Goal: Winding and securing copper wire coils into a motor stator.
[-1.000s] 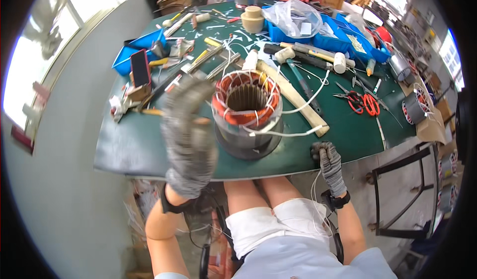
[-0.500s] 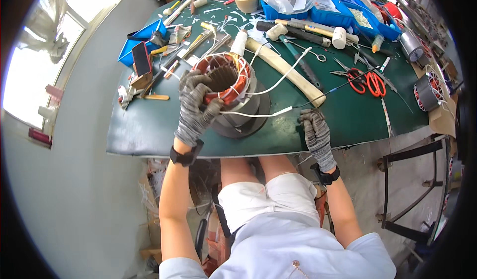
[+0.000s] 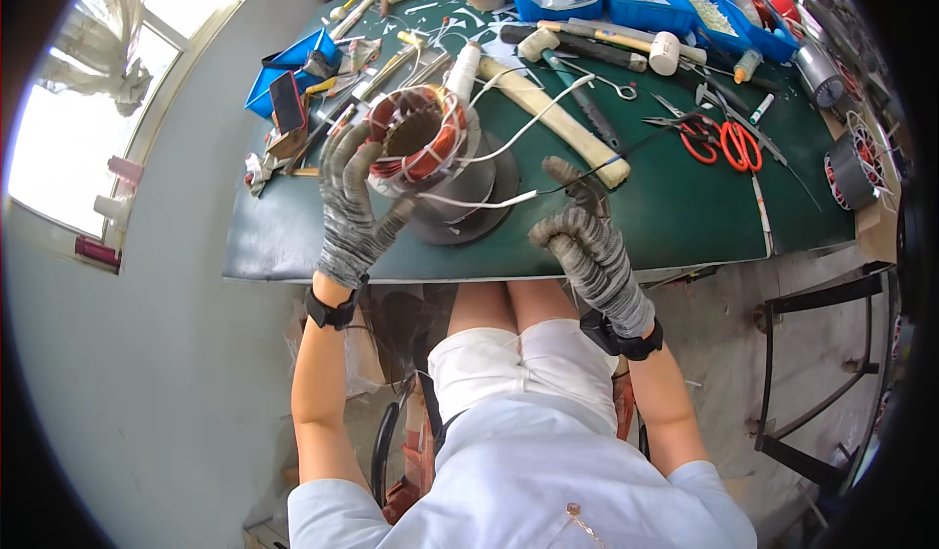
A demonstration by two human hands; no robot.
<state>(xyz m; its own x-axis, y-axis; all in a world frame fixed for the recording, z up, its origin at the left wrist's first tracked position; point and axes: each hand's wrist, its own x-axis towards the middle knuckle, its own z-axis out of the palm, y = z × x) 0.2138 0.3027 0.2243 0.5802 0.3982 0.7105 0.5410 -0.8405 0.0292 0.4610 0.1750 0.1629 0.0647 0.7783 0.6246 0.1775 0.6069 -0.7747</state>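
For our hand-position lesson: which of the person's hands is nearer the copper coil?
Left. The left hand is at the left edge of the copper coil; the right hand is apart, to its lower right.

Rough knit cloth gloves [image 3: 344,228], glossy copper-coloured metal winding [image 3: 426,164], smooth, faintly glossy green tabletop [image 3: 685,216], smooth blue plastic bin [image 3: 261,93]

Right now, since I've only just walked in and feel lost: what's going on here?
A gloved person is at work on a wire-wound stator at a green table. The left hand is at its left side, fingers spread. The right hand is curled near the end of the white lead; whether it grips anything is unclear.
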